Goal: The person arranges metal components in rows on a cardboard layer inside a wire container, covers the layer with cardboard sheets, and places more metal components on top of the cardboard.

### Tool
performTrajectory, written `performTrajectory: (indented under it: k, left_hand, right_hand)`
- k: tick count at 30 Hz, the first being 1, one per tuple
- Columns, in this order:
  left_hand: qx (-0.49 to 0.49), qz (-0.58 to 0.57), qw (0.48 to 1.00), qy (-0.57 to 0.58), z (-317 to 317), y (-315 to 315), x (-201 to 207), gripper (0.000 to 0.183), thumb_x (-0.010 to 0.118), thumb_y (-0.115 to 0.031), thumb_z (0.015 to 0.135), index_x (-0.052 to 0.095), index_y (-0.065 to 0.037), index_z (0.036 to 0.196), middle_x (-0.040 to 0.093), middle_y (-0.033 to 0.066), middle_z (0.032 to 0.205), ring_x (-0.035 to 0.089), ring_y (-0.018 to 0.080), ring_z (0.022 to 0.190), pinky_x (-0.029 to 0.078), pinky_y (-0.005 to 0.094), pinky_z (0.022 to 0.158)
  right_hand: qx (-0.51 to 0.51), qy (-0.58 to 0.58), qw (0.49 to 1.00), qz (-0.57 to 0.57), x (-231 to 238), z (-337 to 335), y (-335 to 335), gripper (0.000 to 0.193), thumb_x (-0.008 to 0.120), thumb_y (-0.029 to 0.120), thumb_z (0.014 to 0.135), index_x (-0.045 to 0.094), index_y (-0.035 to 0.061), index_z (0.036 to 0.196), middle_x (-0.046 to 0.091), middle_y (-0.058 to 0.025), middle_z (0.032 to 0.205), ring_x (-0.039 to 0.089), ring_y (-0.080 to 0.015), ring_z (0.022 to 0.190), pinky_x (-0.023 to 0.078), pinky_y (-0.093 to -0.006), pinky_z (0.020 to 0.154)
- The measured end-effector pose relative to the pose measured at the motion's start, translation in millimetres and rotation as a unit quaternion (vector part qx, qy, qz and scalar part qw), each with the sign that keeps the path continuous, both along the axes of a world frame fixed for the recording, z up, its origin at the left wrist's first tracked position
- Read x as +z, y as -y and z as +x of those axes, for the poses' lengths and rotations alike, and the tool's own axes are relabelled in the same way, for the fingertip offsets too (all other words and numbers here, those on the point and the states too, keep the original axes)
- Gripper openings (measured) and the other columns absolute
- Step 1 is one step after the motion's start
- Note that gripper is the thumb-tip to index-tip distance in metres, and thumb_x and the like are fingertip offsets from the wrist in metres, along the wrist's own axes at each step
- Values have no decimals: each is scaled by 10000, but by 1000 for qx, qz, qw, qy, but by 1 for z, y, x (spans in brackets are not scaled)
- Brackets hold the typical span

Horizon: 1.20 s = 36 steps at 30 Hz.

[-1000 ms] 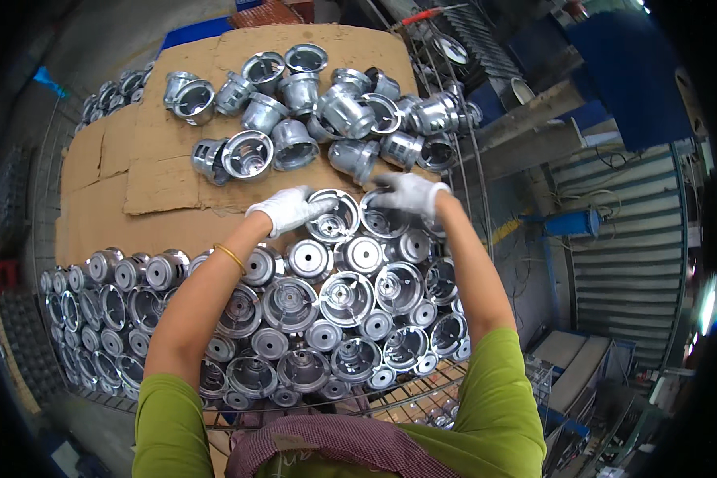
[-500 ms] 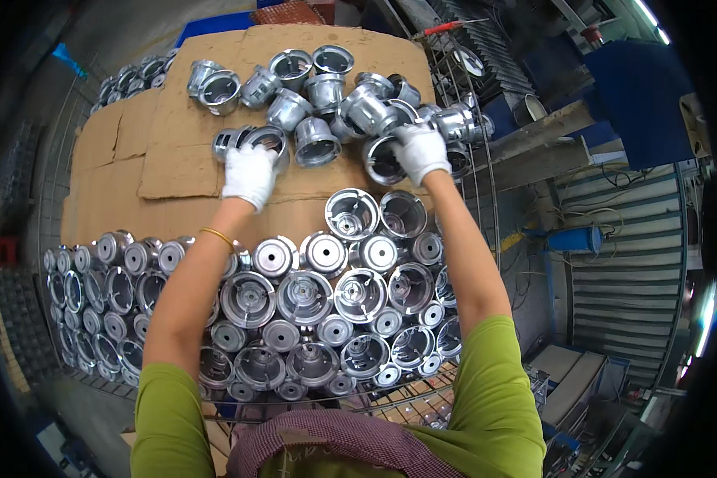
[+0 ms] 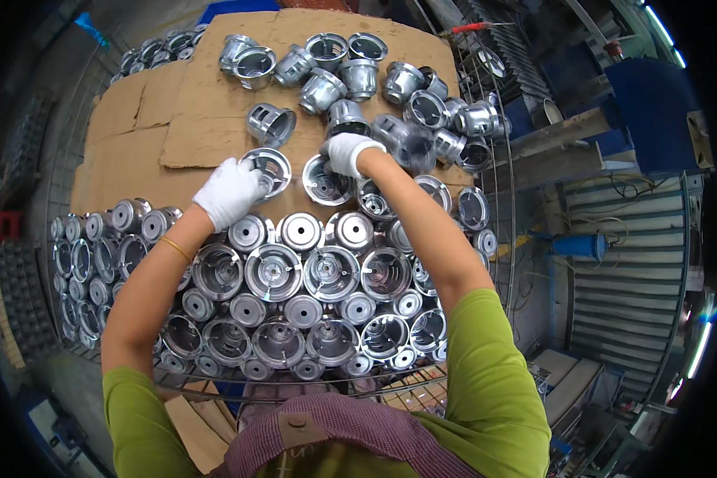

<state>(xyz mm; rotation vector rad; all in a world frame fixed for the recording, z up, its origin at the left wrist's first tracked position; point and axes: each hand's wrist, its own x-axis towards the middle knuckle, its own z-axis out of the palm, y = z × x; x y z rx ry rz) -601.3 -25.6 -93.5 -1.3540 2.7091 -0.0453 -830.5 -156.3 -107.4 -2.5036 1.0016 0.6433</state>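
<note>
My left hand (image 3: 229,193), in a white glove, grips the rim of a shiny metal cup-shaped housing (image 3: 276,177), its open mouth toward me. The housing is just behind the stacked rows. My right hand (image 3: 352,154), also gloved, has its fingers bent at the upper rim of another metal housing (image 3: 323,185); its fingertips are partly hidden. Beyond that hand stands a further housing (image 3: 346,115), and a motion-blurred housing (image 3: 413,145) lies to its right. One loose housing (image 3: 271,123) rests on its side beyond my left hand.
Tightly packed rows of housings (image 3: 274,272) fill the near side, mouths and bases facing me. Several loose ones (image 3: 322,89) lie scattered on the brown cardboard (image 3: 135,119). A wire rack edge (image 3: 508,207) borders the right side. More housings (image 3: 155,52) sit at the far left.
Both hands have come nearer the rows, each with a housing. My right hand has also swung left, away from the right-hand pile. A housing beside it is blurred by motion. The view has shifted.
</note>
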Motion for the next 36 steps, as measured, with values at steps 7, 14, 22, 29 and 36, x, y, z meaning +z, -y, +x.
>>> performTrajectory:
  k: [7,14,22,29,36]
  left_hand:
    - [-63,52,997,-5,-10,0,1,193,599,-286,804,677,-150,918,600,52,898,561,240,919,451,385,759]
    - [-51,143,986,-69,-20,-12,7,342,579,-403,841,671,-109,989,603,112,964,563,282,954,460,399,781]
    - [22,111,993,43,-41,-22,5,200,540,-140,815,636,-15,939,626,146,943,591,265,916,468,376,810]
    - [27,151,988,8,-38,-15,15,299,592,-266,829,634,7,945,604,157,989,585,288,896,483,399,770]
    - [52,282,947,-142,-19,12,42,422,563,-461,861,669,-58,925,658,192,880,623,372,845,491,451,782]
  right_hand:
    - [-2,-4,1000,31,-1,-8,-17,309,595,222,799,678,41,1034,660,-201,1030,643,-339,959,507,-399,837]
    - [-52,-9,998,40,9,-6,-28,337,558,232,814,658,35,1069,648,-212,1057,624,-351,1000,489,-402,881]
    - [-132,80,987,34,-2,-20,-40,333,574,258,827,626,29,1063,641,-231,1039,612,-381,989,477,-426,871]
    - [-132,85,986,62,6,-26,-38,371,597,289,820,614,36,1091,638,-231,1046,605,-380,997,469,-421,878]
    - [-158,285,946,3,36,-44,-28,466,659,313,780,596,56,1163,633,-197,1104,598,-360,1022,468,-388,907]
